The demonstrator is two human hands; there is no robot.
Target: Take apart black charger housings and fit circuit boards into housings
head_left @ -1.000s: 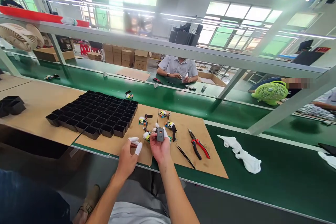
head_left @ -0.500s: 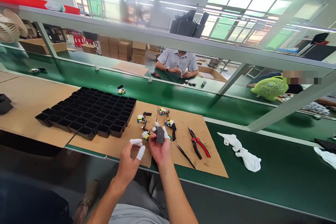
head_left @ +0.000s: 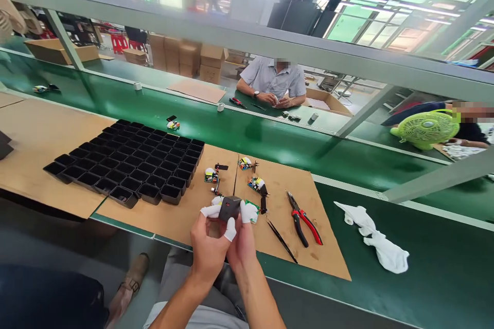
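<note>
Blk casing (head_left: pixel 229 207) btwn L fingers (head_left: pixel 210 211), R fingers (head_left: pixel 245 212)

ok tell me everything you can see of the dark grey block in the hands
The dark grey block is boxy with crisp edges and looks like matte plastic. A small slot-like mark with a touch of red shows on the face toward the camera, too small to make out fully. It sits tilted between the left hand and the right hand, whose white-covered fingertips press around its sides, over the cardboard sheet. Its underside and far side are hidden.
</note>
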